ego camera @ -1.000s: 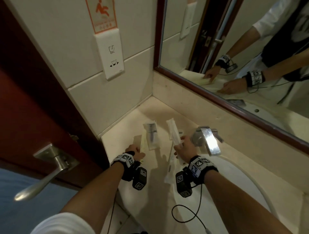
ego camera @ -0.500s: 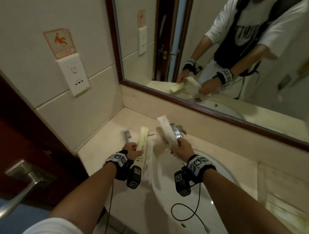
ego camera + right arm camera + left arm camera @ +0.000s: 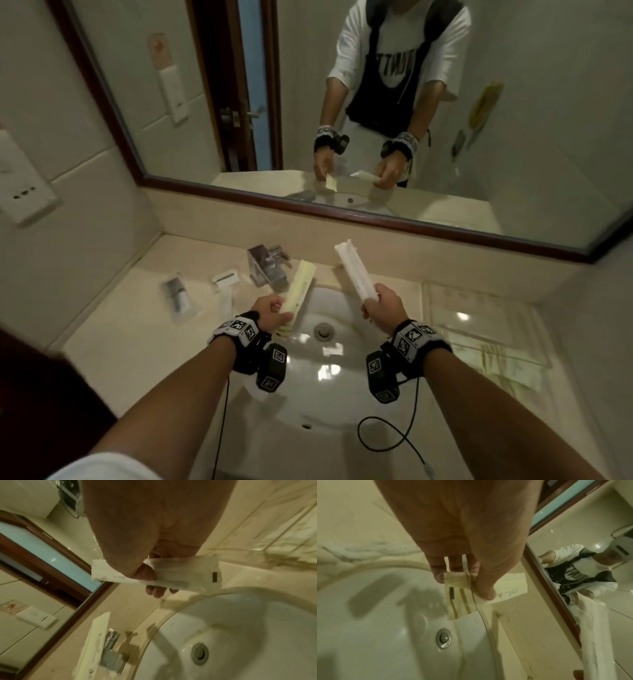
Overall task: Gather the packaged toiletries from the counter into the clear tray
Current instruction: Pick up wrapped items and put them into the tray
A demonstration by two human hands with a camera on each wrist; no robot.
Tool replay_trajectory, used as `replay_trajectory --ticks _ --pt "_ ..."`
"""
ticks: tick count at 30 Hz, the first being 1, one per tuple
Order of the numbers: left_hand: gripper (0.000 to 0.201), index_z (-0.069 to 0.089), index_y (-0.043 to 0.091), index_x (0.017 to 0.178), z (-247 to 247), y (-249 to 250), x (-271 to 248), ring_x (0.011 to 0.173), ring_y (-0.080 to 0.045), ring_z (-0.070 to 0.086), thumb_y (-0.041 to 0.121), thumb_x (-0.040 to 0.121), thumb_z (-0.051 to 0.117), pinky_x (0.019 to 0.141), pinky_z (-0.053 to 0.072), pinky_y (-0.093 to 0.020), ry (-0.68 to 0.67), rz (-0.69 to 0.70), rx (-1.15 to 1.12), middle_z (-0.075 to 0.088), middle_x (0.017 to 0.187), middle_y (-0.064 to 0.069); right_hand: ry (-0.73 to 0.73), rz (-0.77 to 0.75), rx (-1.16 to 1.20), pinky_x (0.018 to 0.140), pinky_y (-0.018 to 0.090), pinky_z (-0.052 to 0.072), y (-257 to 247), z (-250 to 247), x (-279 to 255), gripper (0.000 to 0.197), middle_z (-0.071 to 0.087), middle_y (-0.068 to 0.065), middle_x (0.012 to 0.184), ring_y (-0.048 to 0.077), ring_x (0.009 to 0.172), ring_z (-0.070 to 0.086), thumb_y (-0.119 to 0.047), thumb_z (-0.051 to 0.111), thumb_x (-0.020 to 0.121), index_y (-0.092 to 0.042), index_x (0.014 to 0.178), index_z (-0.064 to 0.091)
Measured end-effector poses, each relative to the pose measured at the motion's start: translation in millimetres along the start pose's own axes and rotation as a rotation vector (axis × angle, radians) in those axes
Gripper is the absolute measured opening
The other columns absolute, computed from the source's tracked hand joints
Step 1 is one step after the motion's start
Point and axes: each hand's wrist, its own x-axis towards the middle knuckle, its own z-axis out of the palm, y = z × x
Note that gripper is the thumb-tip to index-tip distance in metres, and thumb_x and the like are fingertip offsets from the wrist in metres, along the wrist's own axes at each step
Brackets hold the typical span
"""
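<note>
Toiletries in packets are split between the hands and the counter (image 3: 144,329), with none yet visibly placed by this pass into the clear tray (image 3: 486,329), which sits on the counter's right side beside the sink basin (image 3: 325,377); folded pale items lie in it, their kind unclear. The basin occupies the counter's middle, with the faucet (image 3: 267,267) at its rear edge below the mirror (image 3: 342,102). The left hand (image 3: 270,313) has its grip closed on a yellowish packet (image 3: 299,291), thumb on top and fingers beneath, pinched at its near end and held over the basin's left rim. The right hand (image 3: 380,308) likewise has its grip closed, thumb over and fingers under, on a white packet (image 3: 352,270), held by its lower end so the length stands up and away. Judged from the end-holds, both packets are in carry toward the tray, each kept free of the basin. Two more packets remain on the counter's left rear area: a clear packet with dark contents (image 3: 176,296) and a small white one (image 3: 224,279) just beside the faucet. Collection is judged partly done.
</note>
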Motion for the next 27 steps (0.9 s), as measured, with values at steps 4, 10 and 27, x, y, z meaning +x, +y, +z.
replay_trajectory --ticks 4,10,27 --pt "0.034 0.062 0.003 0.113 40.9 26.5 -4.1 0.086 -0.021 0.054 0.014 0.082 0.07 0.072 0.048 -0.025 -0.066 0.047 0.071 0.057 0.095 -0.01 0.055 0.013 0.009 0.06 0.031 0.048 39.0 -37.9 -16.1 0.019 0.068 0.015 0.084 0.026 0.068 0.059 -0.012 0.049 0.082 -0.011 0.098 0.059" --pt "0.032 0.062 -0.002 0.111 105.8 61.4 -7.4 0.085 -0.022 0.055 0.008 0.081 0.07 0.076 0.05 -0.031 -0.147 0.088 0.13 0.057 0.094 -0.012 0.179 0.073 0.017 0.065 0.035 0.054 94.4 -91.6 -45.3 0.017 0.067 0.01 0.082 0.026 0.073 0.065 -0.02 0.056 0.085 -0.01 0.098 0.06" --pt "0.019 0.043 0.017 0.08 263.4 156.9 -44.7 0.043 -0.011 0.064 0.006 0.089 0.056 0.04 0.04 -0.019 -0.549 0.07 0.083 0.069 0.081 -0.01 0.329 0.289 -0.01 0.061 0.027 0.046 213.6 -200.5 -114.5 0.021 0.063 0.008 0.09 0.027 0.081 0.061 -0.021 0.061 0.082 -0.013 0.101 0.058"
